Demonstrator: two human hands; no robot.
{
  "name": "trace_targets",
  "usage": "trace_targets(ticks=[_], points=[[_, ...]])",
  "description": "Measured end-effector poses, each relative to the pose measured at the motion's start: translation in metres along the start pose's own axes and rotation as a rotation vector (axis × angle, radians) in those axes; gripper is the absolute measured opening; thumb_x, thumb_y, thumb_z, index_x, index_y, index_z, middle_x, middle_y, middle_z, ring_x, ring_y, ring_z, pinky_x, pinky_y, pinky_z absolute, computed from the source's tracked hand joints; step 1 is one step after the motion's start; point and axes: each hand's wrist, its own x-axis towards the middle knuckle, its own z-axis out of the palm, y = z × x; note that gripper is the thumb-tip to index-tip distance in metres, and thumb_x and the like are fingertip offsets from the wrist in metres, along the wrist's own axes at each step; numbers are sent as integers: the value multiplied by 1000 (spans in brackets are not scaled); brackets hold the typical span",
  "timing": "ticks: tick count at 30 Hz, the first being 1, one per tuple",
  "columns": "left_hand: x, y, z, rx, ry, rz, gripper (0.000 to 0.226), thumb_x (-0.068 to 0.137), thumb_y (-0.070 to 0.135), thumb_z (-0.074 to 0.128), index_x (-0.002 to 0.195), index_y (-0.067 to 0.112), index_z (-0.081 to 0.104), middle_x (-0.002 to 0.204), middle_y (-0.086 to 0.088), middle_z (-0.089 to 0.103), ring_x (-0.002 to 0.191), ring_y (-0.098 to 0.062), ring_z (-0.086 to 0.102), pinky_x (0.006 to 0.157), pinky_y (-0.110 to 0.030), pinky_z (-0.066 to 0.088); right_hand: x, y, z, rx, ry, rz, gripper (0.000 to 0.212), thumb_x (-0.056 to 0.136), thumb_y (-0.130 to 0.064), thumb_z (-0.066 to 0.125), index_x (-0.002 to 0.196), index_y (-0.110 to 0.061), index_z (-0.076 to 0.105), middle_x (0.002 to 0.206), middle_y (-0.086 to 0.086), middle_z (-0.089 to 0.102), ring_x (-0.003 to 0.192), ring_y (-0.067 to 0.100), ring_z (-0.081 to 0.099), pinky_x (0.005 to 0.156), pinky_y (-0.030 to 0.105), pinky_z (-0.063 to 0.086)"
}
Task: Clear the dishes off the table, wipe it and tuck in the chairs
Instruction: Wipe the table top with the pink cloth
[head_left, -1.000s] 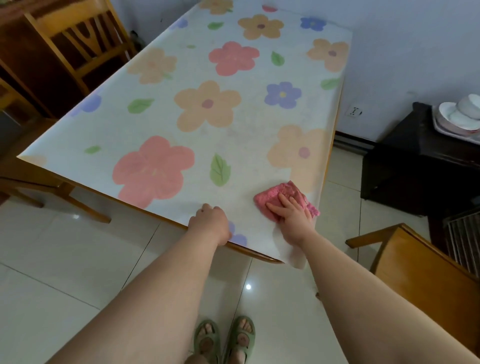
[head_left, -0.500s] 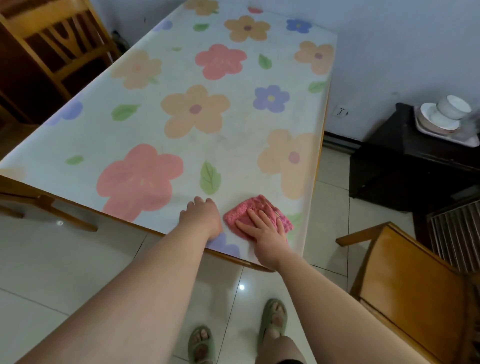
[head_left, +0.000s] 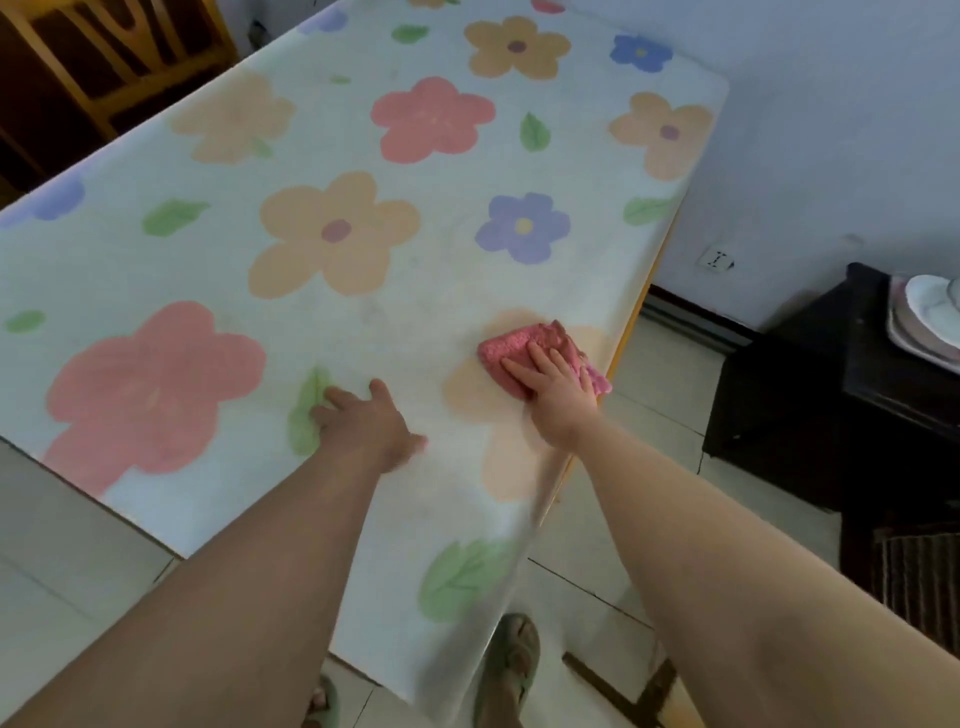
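The table (head_left: 426, 291) fills most of the view, covered by a pale cloth printed with big flowers. A pink wiping cloth (head_left: 524, 348) lies near the table's right edge. My right hand (head_left: 556, 392) presses flat on it with straight fingers. My left hand (head_left: 366, 421) rests palm down on the tablecloth to the left of it, fingers spread over a green leaf print. No dishes are on the table. White plates and a bowl (head_left: 930, 317) are stacked on a dark cabinet (head_left: 810, 415) at the right.
A wooden chair (head_left: 119, 57) stands at the far left side of the table. Pale floor tiles (head_left: 67, 571) lie below the near edge, and my sandalled feet (head_left: 511, 660) are close under the table corner. A wall (head_left: 831, 130) runs behind.
I have stepped closer. My right hand slid the pink cloth away from the near edge, up along the table's right side. My left hand left the table edge and now lies flat further in.
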Motion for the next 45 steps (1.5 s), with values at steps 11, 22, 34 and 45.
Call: trace_targets(ticks=[11, 22, 34, 45], points=[[9, 48, -11, -114, -51, -226, 125, 77, 56, 72, 151, 8, -17, 152, -39, -9, 142, -54, 7, 115, -54, 18, -17, -1, 20, -53, -34, -336, 70, 87, -11, 41, 145, -46, 25, 161, -10, -2, 148, 15, -9, 116, 45, -12], [55, 125, -45, -212, 74, 59, 124, 63, 48, 85, 153, 17, 5, 157, -21, 1, 146, -39, 4, 115, -49, 26, 66, 45, -43, -65, -90, -349, 68, 92, -8, 35, 145, -50, 23, 160, -15, -2, 147, 13, -8, 117, 45, -9], [142, 193, -96, -55, 183, 195, 128, 57, 78, 68, 154, 30, 1, 162, -7, -13, 148, -32, -8, 117, -53, 9, 209, 132, -127, -12, 43, -143, 66, 92, -9, 34, 142, -51, 27, 160, -14, 7, 148, 14, 2, 117, 46, 0], [153, 227, -107, -64, 102, 71, 143, 47, 72, 79, 152, 29, -9, 158, -15, -20, 145, -44, -13, 113, -62, 14, 258, 171, -166, 14, 119, 84, 66, 89, -13, 41, 143, -48, 27, 160, -10, 6, 148, 17, 1, 117, 49, 2]])
